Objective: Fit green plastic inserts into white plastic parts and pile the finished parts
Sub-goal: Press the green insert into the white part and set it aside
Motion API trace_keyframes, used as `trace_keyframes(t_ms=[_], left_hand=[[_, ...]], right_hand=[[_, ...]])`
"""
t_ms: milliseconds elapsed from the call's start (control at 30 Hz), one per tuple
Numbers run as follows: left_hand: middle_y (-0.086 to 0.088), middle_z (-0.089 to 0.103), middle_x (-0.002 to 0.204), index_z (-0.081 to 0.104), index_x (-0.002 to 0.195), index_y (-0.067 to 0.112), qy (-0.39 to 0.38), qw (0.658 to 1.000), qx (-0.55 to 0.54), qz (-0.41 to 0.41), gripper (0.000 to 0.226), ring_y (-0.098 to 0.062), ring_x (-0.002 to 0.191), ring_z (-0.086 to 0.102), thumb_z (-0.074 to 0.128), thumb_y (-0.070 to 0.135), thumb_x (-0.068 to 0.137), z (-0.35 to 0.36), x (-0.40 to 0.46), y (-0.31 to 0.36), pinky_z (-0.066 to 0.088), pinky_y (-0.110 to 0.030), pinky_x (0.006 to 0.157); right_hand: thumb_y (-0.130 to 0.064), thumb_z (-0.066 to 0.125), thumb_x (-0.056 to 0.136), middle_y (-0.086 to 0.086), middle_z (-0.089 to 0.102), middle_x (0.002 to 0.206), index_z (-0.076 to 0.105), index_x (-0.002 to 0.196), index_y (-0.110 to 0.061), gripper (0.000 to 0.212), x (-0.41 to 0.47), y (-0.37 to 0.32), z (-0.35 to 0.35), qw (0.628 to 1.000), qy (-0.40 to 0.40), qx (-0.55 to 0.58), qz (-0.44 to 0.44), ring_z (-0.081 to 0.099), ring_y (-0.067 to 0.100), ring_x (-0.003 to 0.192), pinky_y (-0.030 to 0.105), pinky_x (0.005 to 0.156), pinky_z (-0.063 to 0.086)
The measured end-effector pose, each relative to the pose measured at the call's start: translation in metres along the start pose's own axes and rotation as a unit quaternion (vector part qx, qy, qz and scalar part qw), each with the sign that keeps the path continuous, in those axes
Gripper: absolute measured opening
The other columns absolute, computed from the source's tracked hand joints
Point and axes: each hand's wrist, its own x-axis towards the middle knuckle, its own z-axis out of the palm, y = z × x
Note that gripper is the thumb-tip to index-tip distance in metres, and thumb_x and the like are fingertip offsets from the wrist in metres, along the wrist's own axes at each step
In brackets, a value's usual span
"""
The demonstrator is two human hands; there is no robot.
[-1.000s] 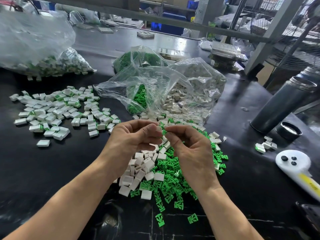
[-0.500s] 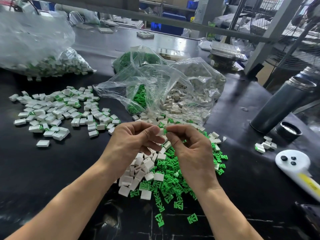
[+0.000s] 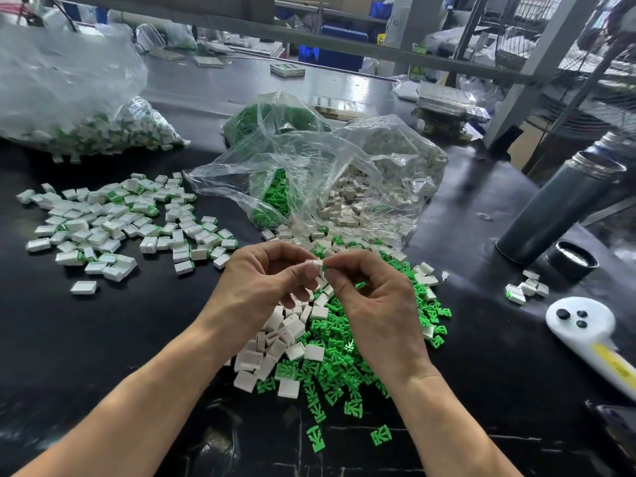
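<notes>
- Head view, and beyond both hands sit clear bags (image 3: 344,180), still stuffed with white shells and green clips — plenty of stock left.
- Off to the left hand's far side, the finished pile (image 3: 117,225) spreads wide, dozens done already.
- Right under the hands, a loose heap of green clips (image 3: 344,370) and white shells (image 3: 272,346) waits, unfitted.
- Left hand (image 3: 265,287) pinches one white shell (image 3: 317,263) at the fingertips.
- Right hand (image 3: 375,297), fingers curled, pinches the shell's other end; a sliver of green clip shows there, looks nearly seated.
</notes>
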Motion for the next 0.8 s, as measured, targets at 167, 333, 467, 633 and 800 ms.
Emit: trace_keyframes(t_ms=[167, 333, 467, 633, 800], left_hand=[[-0.011, 0.074, 0.076, 0.078, 0.088, 0.016, -0.01, 1.0, 0.014, 0.004, 0.017, -0.018, 0.063, 0.063, 0.08, 0.027, 0.076, -0.0002, 0.0023, -0.0013, 0.052, -0.024, 0.054], [-0.011, 0.073, 0.075, 0.077, 0.089, 0.012, -0.018, 1.0, 0.005, 0.005, 0.018, -0.019, 0.063, 0.063, 0.08, 0.025, 0.077, -0.0014, 0.0011, 0.0003, 0.052, -0.024, 0.056], [-0.011, 0.072, 0.074, 0.076, 0.091, 0.007, -0.019, 1.0, 0.008, 0.009, 0.02, -0.019, 0.063, 0.062, 0.079, 0.022, 0.078, -0.0005, 0.0005, 0.0027, 0.05, -0.026, 0.056], [-0.012, 0.073, 0.075, 0.077, 0.092, 0.007, -0.014, 1.0, 0.018, 0.008, 0.011, -0.021, 0.064, 0.061, 0.077, 0.014, 0.084, 0.0007, -0.0008, 0.0042, 0.05, -0.028, 0.057], [-0.012, 0.074, 0.075, 0.078, 0.09, 0.01, -0.007, 0.999, 0.034, 0.006, 0.004, -0.019, 0.063, 0.062, 0.076, 0.01, 0.086, 0.001, -0.0012, 0.0044, 0.052, -0.026, 0.057]], right_hand=[[-0.014, 0.077, 0.092, -0.007, 0.074, 0.085, 0.075, 0.1, -0.022, 0.012, 0.0021, 0.0006, -0.0001, 0.995, 0.0, 0.075, 0.066, 0.067, 0.004, 0.073, 0.018, 0.064, 0.052], [-0.022, 0.076, 0.093, 0.0, 0.074, 0.08, 0.076, 0.096, -0.019, 0.004, 0.0023, 0.0012, 0.0001, 0.991, -0.008, 0.099, 0.089, 0.06, 0.008, 0.062, 0.021, 0.056, 0.049], [-0.027, 0.075, 0.09, -0.006, 0.072, 0.077, 0.075, 0.092, -0.021, 0.007, 0.0015, 0.0007, 0.0, 0.995, -0.008, 0.082, 0.063, 0.06, 0.004, 0.062, 0.017, 0.059, 0.047], [-0.022, 0.075, 0.093, -0.014, 0.07, 0.075, 0.074, 0.092, -0.024, 0.002, 0.0, 0.003, 0.0, 0.999, -0.004, 0.033, 0.039, 0.062, 0.001, 0.066, 0.016, 0.061, 0.049], [-0.024, 0.075, 0.094, -0.016, 0.072, 0.078, 0.074, 0.093, -0.026, 0.002, -0.0014, 0.0038, 0.0021, 0.999, 0.004, 0.011, 0.03, 0.065, 0.001, 0.07, 0.015, 0.062, 0.05]])
